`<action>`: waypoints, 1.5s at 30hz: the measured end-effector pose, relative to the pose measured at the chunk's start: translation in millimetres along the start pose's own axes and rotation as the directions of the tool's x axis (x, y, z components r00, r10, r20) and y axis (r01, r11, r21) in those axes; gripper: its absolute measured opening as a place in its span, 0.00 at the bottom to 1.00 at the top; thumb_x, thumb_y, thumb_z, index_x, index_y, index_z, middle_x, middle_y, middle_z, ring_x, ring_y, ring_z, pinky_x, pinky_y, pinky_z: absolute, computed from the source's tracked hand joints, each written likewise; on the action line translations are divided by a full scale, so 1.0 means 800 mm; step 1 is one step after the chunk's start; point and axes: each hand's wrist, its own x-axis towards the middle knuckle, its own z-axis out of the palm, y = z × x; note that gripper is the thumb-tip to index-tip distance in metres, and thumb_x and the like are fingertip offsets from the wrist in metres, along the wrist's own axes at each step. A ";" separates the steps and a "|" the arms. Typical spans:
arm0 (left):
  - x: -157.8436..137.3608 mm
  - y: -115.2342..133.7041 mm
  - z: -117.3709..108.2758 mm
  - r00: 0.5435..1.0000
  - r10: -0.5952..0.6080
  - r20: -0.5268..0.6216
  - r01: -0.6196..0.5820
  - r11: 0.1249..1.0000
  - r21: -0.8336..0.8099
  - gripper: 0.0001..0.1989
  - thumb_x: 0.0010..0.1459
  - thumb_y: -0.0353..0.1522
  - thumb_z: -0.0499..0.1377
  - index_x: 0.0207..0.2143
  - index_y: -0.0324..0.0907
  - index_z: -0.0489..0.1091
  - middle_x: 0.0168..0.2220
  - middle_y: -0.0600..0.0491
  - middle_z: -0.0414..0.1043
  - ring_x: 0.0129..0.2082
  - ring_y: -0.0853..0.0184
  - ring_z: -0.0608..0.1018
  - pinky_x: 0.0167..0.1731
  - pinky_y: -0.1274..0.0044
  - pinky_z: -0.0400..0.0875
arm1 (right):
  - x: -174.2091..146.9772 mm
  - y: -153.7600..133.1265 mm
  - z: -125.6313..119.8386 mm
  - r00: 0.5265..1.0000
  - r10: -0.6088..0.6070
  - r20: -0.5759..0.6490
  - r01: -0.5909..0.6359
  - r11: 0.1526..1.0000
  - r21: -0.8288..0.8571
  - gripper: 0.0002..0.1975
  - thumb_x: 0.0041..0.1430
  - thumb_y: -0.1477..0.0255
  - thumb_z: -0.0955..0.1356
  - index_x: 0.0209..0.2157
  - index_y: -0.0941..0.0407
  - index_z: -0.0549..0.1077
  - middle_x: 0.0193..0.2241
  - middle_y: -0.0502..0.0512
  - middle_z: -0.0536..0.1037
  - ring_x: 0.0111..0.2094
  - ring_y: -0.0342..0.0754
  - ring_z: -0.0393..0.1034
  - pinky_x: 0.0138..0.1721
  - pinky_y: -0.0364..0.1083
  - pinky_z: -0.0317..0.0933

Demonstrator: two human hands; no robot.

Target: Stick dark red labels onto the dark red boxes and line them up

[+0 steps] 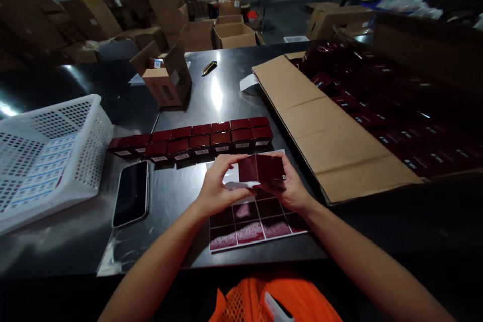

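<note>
A small dark red box (260,168) is held above the metal table between my two hands. My right hand (292,186) is closed around its right end. At its left end my left hand (217,181) is closed, fingertips on the upper edge and thumb below. A white, paper-like piece (231,176) shows between the left fingers and the box; whether it is attached to the box I cannot tell. Beneath both hands lies a sheet of dark red and pink rectangles (249,230), divided by white lines and partly covered by the hands.
Behind my hands stand two rows of dark red boxes (201,143). To the left are a phone (131,193) and a white basket (88,148) holding printed sheets. Farther back lie an open carton (168,83) and a utility knife (209,68). A large carton flap (320,126) borders many red boxes.
</note>
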 end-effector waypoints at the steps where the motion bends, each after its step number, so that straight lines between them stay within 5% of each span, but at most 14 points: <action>1: 0.000 0.002 0.001 1.000 0.012 -0.017 -0.011 1.000 0.013 0.29 0.47 0.35 0.72 0.52 0.47 0.69 0.43 0.50 0.76 0.40 0.64 0.75 0.38 0.72 0.71 | -0.001 0.000 -0.001 1.000 0.010 0.013 -0.010 1.000 -0.003 0.32 0.43 0.64 0.80 0.46 0.49 0.62 0.40 0.49 0.75 0.35 0.44 0.73 0.35 0.42 0.71; 8: -0.005 0.007 0.008 0.988 0.107 -0.114 -0.102 0.993 0.051 0.22 0.47 0.27 0.66 0.47 0.46 0.71 0.40 0.52 0.75 0.39 0.63 0.75 0.40 0.70 0.72 | 0.003 -0.006 0.008 0.993 0.011 0.119 -0.019 0.998 0.061 0.36 0.40 0.67 0.81 0.46 0.48 0.59 0.54 0.57 0.73 0.50 0.52 0.73 0.50 0.53 0.71; 15: -0.006 0.011 0.007 0.984 0.126 -0.128 -0.116 0.990 0.084 0.24 0.45 0.26 0.64 0.47 0.46 0.71 0.40 0.52 0.73 0.39 0.64 0.75 0.40 0.71 0.71 | 0.002 -0.008 0.012 0.988 0.033 0.151 -0.048 0.995 0.093 0.33 0.44 0.68 0.80 0.47 0.49 0.61 0.59 0.58 0.70 0.52 0.51 0.73 0.48 0.50 0.72; 19: -0.004 0.007 0.004 0.994 0.070 -0.080 -0.062 0.992 0.109 0.23 0.45 0.25 0.63 0.47 0.45 0.70 0.41 0.52 0.73 0.41 0.63 0.74 0.42 0.70 0.71 | 0.002 -0.003 0.007 0.987 -0.158 0.030 0.159 0.985 -0.060 0.29 0.45 0.68 0.80 0.46 0.49 0.65 0.51 0.54 0.75 0.48 0.50 0.74 0.46 0.50 0.72; 23: -0.003 -0.006 0.004 0.999 0.030 0.039 -0.036 0.989 0.145 0.26 0.46 0.27 0.65 0.50 0.45 0.69 0.48 0.48 0.72 0.49 0.59 0.74 0.49 0.65 0.70 | -0.005 -0.008 0.003 0.851 -0.523 0.039 0.472 0.731 -0.492 0.21 0.51 0.73 0.75 0.47 0.47 0.73 0.42 0.53 0.74 0.43 0.50 0.71 0.42 0.49 0.71; 26: -0.003 -0.009 0.005 0.998 0.025 0.062 -0.033 0.992 0.122 0.31 0.46 0.29 0.67 0.55 0.45 0.66 0.52 0.47 0.71 0.51 0.57 0.73 0.49 0.65 0.71 | -0.011 -0.017 0.003 0.794 -0.594 0.128 0.529 0.573 -0.625 0.28 0.51 0.77 0.73 0.54 0.45 0.72 0.40 0.53 0.70 0.40 0.50 0.69 0.40 0.50 0.71; 29: -0.003 -0.005 0.006 0.998 0.041 0.047 -0.045 0.996 0.077 0.34 0.48 0.32 0.69 0.57 0.46 0.63 0.50 0.47 0.72 0.46 0.60 0.75 0.42 0.69 0.73 | -0.014 -0.024 0.004 0.783 -0.604 0.145 0.534 0.535 -0.655 0.31 0.49 0.76 0.73 0.56 0.46 0.72 0.39 0.53 0.68 0.40 0.50 0.68 0.41 0.50 0.71; 33: -0.002 0.003 0.003 0.994 0.093 0.060 -0.097 0.992 0.083 0.26 0.53 0.33 0.66 0.54 0.45 0.66 0.45 0.50 0.74 0.40 0.66 0.76 0.38 0.74 0.72 | -0.014 -0.028 0.005 0.778 -0.612 0.145 0.543 0.538 -0.645 0.29 0.48 0.77 0.73 0.53 0.46 0.73 0.40 0.53 0.70 0.40 0.50 0.70 0.39 0.48 0.71; 45: -0.001 0.003 0.001 0.989 0.149 -0.019 -0.145 0.981 0.126 0.19 0.54 0.33 0.66 0.48 0.44 0.69 0.41 0.51 0.75 0.37 0.68 0.76 0.35 0.76 0.74 | -0.013 -0.033 0.000 0.730 -0.656 0.189 0.598 0.481 -0.641 0.20 0.51 0.79 0.74 0.45 0.51 0.72 0.46 0.57 0.78 0.45 0.52 0.75 0.44 0.51 0.71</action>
